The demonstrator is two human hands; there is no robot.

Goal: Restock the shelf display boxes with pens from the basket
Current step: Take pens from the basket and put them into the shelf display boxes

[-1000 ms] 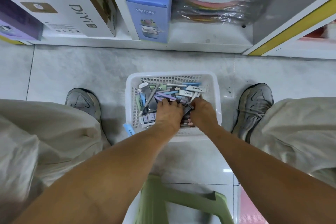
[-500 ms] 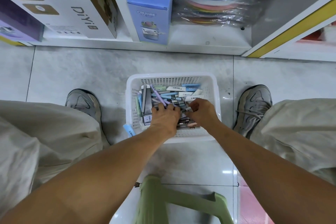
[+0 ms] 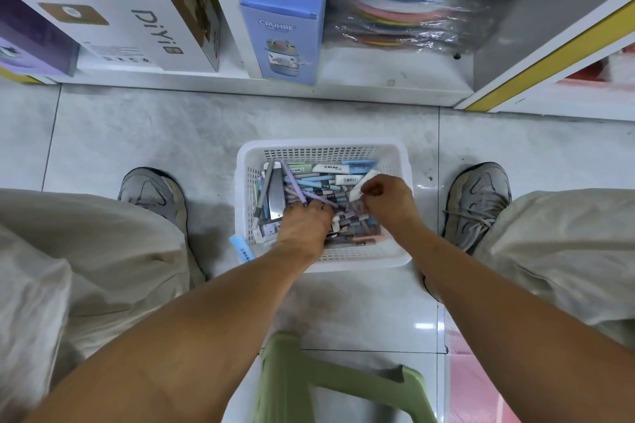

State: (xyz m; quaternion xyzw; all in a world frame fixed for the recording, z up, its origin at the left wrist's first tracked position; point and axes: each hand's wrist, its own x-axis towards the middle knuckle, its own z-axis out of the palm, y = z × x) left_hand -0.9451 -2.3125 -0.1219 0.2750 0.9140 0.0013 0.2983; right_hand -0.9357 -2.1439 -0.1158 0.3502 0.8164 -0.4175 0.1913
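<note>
A white plastic basket (image 3: 323, 144) stands on the tiled floor between my feet. It is full of loose pens (image 3: 319, 182) in blue, purple, white and grey. My left hand (image 3: 304, 225) reaches into the middle of the pile with its fingers curled round a few pens, and a purple pen (image 3: 292, 180) sticks out from them towards the back left. My right hand (image 3: 388, 204) hovers over the basket's right side. Its curled fingers pinch a white pen (image 3: 357, 194). No display boxes for pens are in view.
A low white shelf (image 3: 378, 86) in front holds a blue CRUHRE box (image 3: 283, 21), a white DiYi box (image 3: 137, 21) and a plastic-wrapped stack of coloured discs (image 3: 405, 10). A blue pen (image 3: 242, 249) lies on the floor left of the basket. A green stool (image 3: 330, 385) is below me.
My right hand has lifted off the pile and moved right and back, now pinching a white pen. My left hand has closed on pens, and a purple pen has tilted up from it.
</note>
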